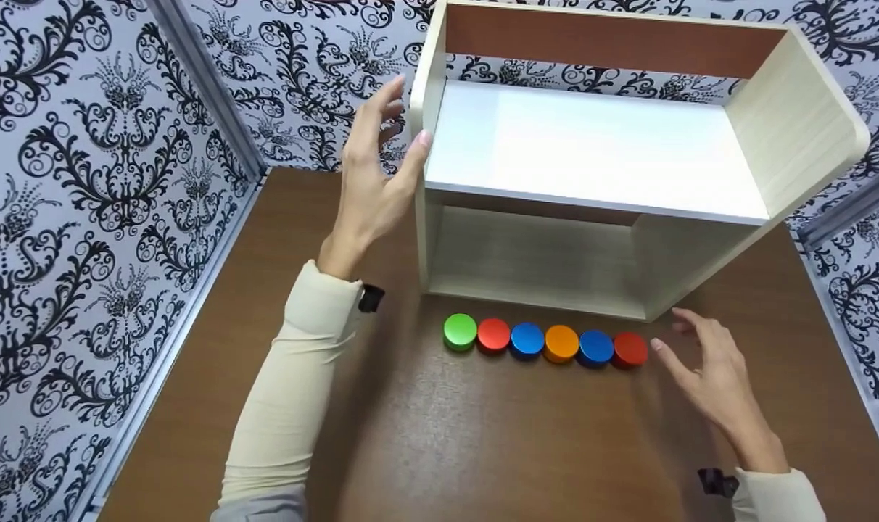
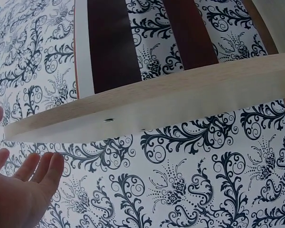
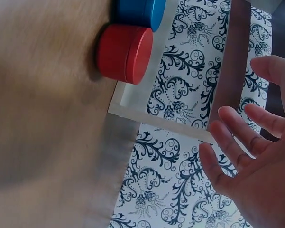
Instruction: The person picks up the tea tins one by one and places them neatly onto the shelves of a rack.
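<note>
A pale wooden shelf unit [image 1: 795,123] with a white middle board [image 1: 599,145] stands on the brown table. My left hand [image 1: 378,181] is raised beside its left side panel [image 1: 423,94], fingers spread and holding nothing. In the left wrist view the thumb and fingers [image 2: 52,173] lie on either side of the panel's end; contact cannot be made out. Along the shelf's front runs a row of round lidded tins: green [image 1: 460,332], red [image 1: 493,336], blue [image 1: 527,340], orange [image 1: 561,343], blue [image 1: 595,348] and red [image 1: 630,350]. Just right of the last red tin, my right hand [image 1: 719,377] hovers with relaxed, parted fingers, grasping nothing.
Black-and-white patterned panels [image 1: 120,217] enclose the table [image 1: 483,449] at the back and sides, with metal strips [image 1: 207,87] at the corners. The shelf has an open lower compartment [image 1: 534,254] and a brown rail [image 1: 613,40] across its upper back.
</note>
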Action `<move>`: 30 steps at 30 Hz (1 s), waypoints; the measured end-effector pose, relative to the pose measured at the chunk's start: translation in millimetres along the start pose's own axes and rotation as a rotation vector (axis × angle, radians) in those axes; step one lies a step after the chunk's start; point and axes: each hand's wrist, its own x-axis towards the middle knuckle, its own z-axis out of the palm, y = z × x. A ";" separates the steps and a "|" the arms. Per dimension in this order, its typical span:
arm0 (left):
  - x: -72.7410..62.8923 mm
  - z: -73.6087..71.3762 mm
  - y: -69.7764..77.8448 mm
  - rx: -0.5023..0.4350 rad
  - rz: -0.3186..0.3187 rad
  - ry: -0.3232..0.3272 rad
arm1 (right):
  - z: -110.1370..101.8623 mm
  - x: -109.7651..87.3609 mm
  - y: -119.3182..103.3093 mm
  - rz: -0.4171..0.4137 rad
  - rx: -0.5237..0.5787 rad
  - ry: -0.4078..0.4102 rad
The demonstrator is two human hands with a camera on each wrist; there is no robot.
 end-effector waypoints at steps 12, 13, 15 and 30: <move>14.5 9.3 -1.0 -0.106 -0.006 -0.021 | 5.2 -5.0 -1.4 0.012 -0.001 -0.012; 15.2 9.7 -1.3 -0.110 -0.013 -0.023 | 5.2 -5.3 -2.0 0.012 -0.003 -0.013; 16.6 10.4 -2.2 -0.113 -0.025 -0.025 | 5.5 -5.5 -2.7 0.010 -0.006 -0.013; 22.4 15.5 -8.2 -0.130 -0.045 -0.025 | 5.8 -9.3 -0.7 0.046 -0.008 -0.048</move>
